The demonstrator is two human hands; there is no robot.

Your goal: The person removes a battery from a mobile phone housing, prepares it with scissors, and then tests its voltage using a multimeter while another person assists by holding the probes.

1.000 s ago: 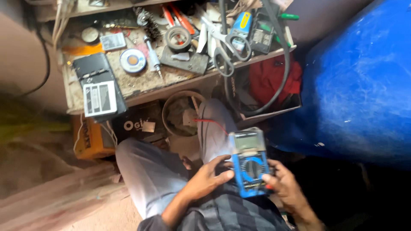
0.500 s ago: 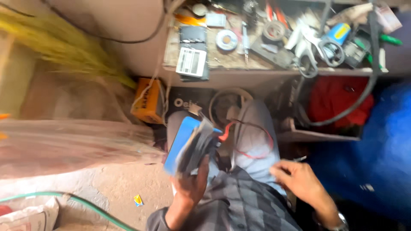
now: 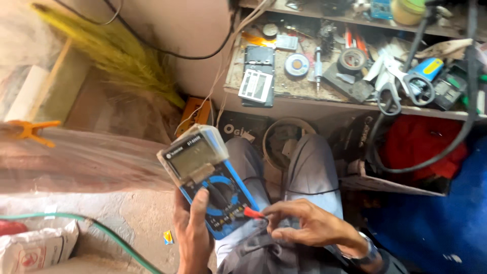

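Blue handheld multimeter with a grey display (image 3: 208,180) held tilted above the lap, over grey-trousered knees (image 3: 304,172). Left hand (image 3: 193,236) wrapped round its lower body from beneath, thumb lying up the face beside the dial, grip closed firmly on the meter. Right hand (image 3: 309,228) just to the right, fingertips pinched together on a red probe plug (image 3: 252,212) touching the meter's lower right corner near its sockets. Black wristwatch (image 3: 364,249) on the right wrist. Beyond the knees, a cluttered wooden workbench (image 3: 304,94) with white-handled scissors (image 3: 393,76), a roll of dark tape (image 3: 351,60), a small solder spool (image 3: 297,65) and a white calculator (image 3: 255,85). Yellow straw broom (image 3: 111,61) leaning at upper left; green hose (image 3: 76,219) across the floor at lower left.
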